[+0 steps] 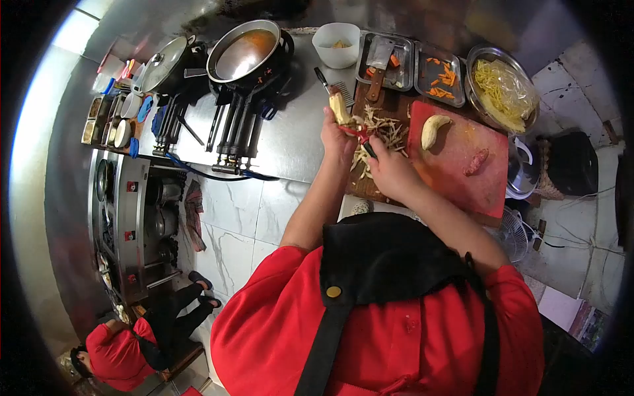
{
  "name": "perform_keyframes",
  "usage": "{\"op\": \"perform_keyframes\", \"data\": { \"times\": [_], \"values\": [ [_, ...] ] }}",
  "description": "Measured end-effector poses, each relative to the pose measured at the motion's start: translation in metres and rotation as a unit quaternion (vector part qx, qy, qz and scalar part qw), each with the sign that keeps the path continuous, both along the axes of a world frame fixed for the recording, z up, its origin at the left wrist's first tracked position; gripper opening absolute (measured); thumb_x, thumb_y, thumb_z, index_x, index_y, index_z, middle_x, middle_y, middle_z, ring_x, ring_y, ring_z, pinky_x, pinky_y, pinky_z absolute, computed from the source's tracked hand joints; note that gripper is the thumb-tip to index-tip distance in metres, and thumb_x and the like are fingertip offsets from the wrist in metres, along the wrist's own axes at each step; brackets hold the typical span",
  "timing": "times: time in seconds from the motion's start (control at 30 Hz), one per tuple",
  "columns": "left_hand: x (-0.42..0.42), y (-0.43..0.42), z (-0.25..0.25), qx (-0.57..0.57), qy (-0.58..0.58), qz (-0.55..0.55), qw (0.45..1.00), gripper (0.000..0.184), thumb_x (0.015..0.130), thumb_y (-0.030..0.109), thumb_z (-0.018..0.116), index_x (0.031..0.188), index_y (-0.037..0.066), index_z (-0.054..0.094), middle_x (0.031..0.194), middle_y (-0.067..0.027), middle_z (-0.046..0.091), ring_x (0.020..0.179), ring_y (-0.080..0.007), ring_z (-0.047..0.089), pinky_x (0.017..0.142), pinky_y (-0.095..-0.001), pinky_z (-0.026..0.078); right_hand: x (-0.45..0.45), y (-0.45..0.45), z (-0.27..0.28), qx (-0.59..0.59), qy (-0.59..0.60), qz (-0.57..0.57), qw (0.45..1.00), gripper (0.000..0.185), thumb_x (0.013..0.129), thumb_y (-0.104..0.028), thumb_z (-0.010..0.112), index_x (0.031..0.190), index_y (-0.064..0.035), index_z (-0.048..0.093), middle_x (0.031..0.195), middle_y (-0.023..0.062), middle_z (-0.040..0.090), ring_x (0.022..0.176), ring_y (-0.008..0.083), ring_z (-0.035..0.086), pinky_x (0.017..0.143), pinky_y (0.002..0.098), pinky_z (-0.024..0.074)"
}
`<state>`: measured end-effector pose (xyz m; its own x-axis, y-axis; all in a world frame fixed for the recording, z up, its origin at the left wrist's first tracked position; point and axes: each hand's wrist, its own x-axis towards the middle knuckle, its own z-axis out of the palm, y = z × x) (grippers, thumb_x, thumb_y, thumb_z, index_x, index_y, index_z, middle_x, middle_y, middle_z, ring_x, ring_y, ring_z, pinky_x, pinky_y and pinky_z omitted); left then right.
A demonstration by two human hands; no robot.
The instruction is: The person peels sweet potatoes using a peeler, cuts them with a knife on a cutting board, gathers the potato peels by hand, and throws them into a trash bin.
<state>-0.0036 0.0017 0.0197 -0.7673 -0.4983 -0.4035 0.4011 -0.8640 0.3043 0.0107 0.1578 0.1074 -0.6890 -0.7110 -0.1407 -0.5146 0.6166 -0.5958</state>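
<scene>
My left hand (336,136) is wrapped around a pale yellow, mostly peeled root vegetable (339,109), its tip pointing away from me. My right hand (392,169) grips a peeler (361,134) with a red head and a black handle, which sits against the root's near end. Thin peelings (385,132) lie heaped beneath my hands on a wooden board (364,187). To the right, a peeled, curved yellow root (436,131) and a smaller reddish-skinned one (477,162) rest on a red cutting board (456,191).
A cleaver (376,84) lies across a metal tray (404,46); another tray (423,54) holds orange strips. A bowl of yellow strips (471,72), a white tub (335,56) and a grater (342,92) are nearby. A pan (214,66) sits on a burner. Another person (125,353) sits lower left.
</scene>
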Motion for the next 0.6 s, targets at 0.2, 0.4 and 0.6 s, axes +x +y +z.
{"op": "perform_keyframes", "data": {
  "times": [0.2,0.4,0.6],
  "values": [
    [0.002,-0.018,-0.033,0.000,-0.042,0.047,0.998,0.043,0.095,0.048,0.036,0.103,0.010,0.053,0.081,-0.0076,0.057,0.069,-0.0239,0.057,0.065,-0.0414,0.051,0.005,0.010,-0.019,0.033,-0.099,-0.011,0.995,0.038,0.089,-0.020,0.051,0.124,-0.0108,0.042,0.085,0.0224,0.062,0.078,0.0360,0.062,0.066,0.0434,0.0477],
    [0.007,-0.029,-0.033,0.040,0.027,0.003,0.999,0.039,0.095,0.044,0.038,0.105,0.008,0.052,0.084,-0.0090,0.057,0.074,-0.0238,0.057,0.069,-0.0357,0.051,-0.018,0.019,-0.041,-0.110,-0.220,-0.118,0.962,0.037,0.089,-0.028,0.052,0.121,-0.0090,0.047,0.099,0.0208,0.061,0.094,0.0354,0.060,0.080,0.0411,0.0459],
    [-0.002,-0.006,-0.016,0.021,0.055,-0.027,0.998,0.044,0.097,0.044,0.033,0.109,0.005,0.049,0.087,-0.0103,0.057,0.080,-0.0259,0.059,0.076,-0.0414,0.051,-0.020,-0.009,-0.006,-0.082,-0.096,-0.109,0.986,0.037,0.090,-0.027,0.049,0.123,-0.0113,0.043,0.089,0.0237,0.062,0.085,0.0413,0.060,0.072,0.0471,0.0468]
  ]
}}
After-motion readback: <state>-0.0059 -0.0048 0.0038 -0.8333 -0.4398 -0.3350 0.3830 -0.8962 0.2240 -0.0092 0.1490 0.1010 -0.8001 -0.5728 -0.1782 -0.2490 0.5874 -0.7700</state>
